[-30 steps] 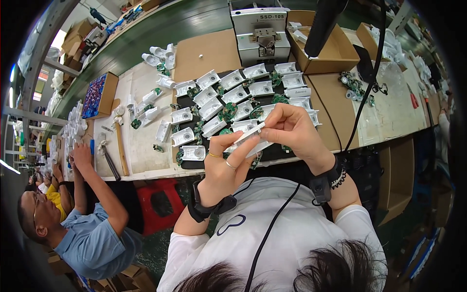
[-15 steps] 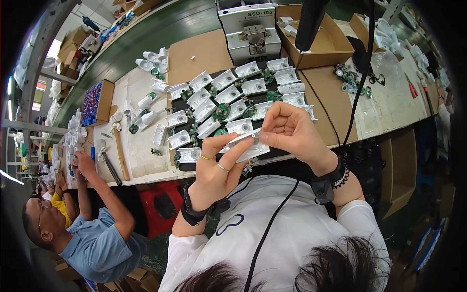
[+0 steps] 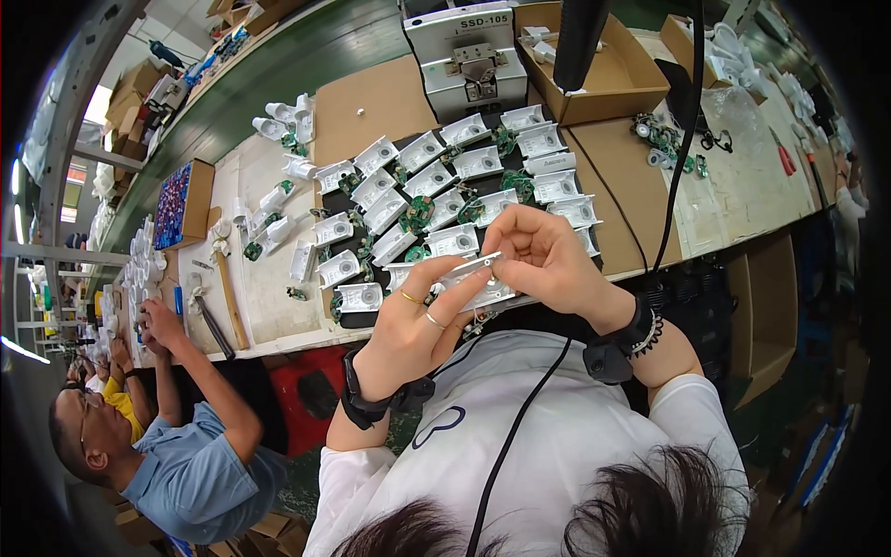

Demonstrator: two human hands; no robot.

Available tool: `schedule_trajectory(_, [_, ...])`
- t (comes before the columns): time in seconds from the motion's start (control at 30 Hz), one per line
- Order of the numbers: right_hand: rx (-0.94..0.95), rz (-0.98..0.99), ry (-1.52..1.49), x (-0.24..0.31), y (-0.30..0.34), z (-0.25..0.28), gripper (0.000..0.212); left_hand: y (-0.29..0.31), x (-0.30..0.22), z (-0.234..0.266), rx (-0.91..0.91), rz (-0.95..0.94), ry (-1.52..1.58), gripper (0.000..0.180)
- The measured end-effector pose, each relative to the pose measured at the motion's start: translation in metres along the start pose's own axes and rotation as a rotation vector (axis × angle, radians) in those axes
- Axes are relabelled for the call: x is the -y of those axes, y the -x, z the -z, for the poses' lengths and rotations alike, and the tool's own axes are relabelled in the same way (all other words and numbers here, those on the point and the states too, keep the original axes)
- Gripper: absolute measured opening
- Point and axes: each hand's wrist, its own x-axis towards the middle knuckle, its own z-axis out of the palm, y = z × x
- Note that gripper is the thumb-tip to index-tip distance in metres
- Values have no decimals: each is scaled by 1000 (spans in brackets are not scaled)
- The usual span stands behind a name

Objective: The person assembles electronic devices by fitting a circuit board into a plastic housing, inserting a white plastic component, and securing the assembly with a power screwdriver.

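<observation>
In front of my chest, my left hand (image 3: 404,330) grips a white plastic housing half (image 3: 492,295) between thumb and fingers. My right hand (image 3: 557,274) is closed, its thumb and fingertips pinched at the right end of the same housing. Whether a small part sits in that pinch is hidden. Some small parts (image 3: 479,321) hang just under the housing. Beyond my hands, rows of similar white housings (image 3: 429,179) and green circuit boards (image 3: 418,215) lie on a black mat (image 3: 357,318).
A grey-white machine (image 3: 469,60) and a cardboard box (image 3: 603,107) stand at the back. A hammer (image 3: 230,292) lies to the left, near a box of small coloured parts (image 3: 197,218). Black cables (image 3: 682,176) hang at the right. A co-worker in blue (image 3: 190,464) works at left.
My right thumb and fingertips have shifted slightly down and left along the housing's end. The housing has tilted a little. The whole view has moved slightly.
</observation>
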Motion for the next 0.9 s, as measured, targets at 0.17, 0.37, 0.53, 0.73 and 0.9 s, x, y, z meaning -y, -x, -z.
schedule_trajectory(0.17, [63,-40,-59,5,6,-1,19,-3,0,0,-15,-60,-1,53])
schedule_trajectory(0.37, [176,-116,-102,15,5,6,25,-6,-7,7,-5,-69,-12,53])
schedule_trajectory(0.53, [314,-192,-162,21,3,12,28,-6,-12,13,41,-86,-24,53])
schedule_trajectory(0.73, [292,-240,-142,28,4,10,29,-5,-7,10,26,-156,-62,51])
schedule_trajectory(0.9, [327,-244,-63,33,5,13,27,-6,-4,10,27,-219,-76,48])
